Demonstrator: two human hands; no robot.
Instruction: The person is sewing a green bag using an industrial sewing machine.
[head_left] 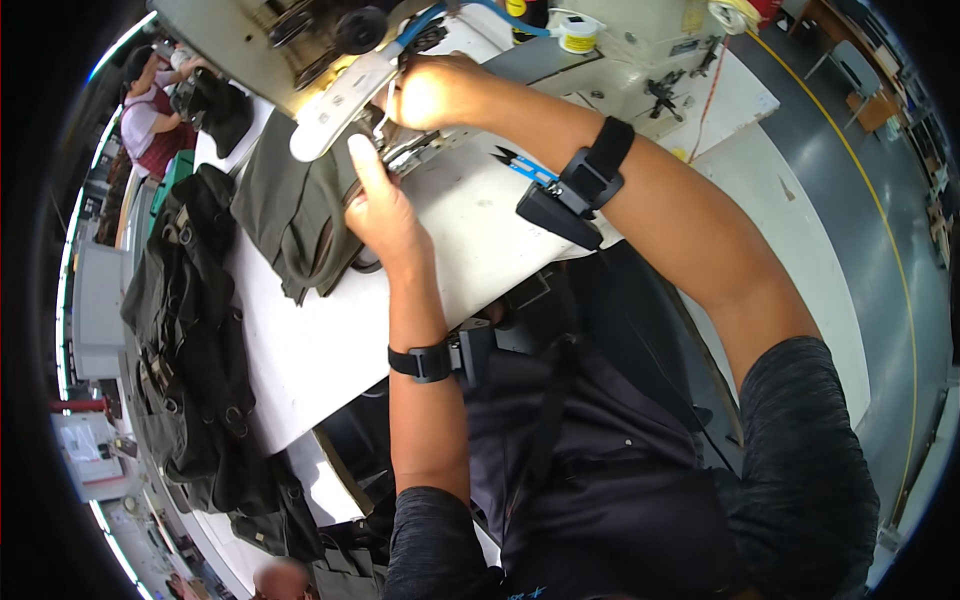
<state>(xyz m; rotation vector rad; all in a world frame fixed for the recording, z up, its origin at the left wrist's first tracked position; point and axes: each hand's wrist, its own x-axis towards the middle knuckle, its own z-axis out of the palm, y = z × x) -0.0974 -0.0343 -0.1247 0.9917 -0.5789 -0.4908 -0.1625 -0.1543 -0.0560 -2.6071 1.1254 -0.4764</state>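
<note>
White, smooth and flat, one long tabletop stretches under the work. Down its left side sprawls one crumpled heap of dark olive fabric, with at least three round metal rings on it. One pale, hard-cased sewing machine with a flat, rounded end stands at the far part. Below and left of that end lies one matte, folded olive-green cloth piece, its layers creased, its right edge just beside the left hand. That hand's thumb points straight up, the other fingers curled and mostly hidden; I cannot tell whether they grip the cloth. The right hand is bent in by the machine's end, fingertips out of sight, so I cannot tell what it holds. Two black straps circle the forearms, one each; one pair of slim blue snips with dark pointed tips sits by the right one
</note>
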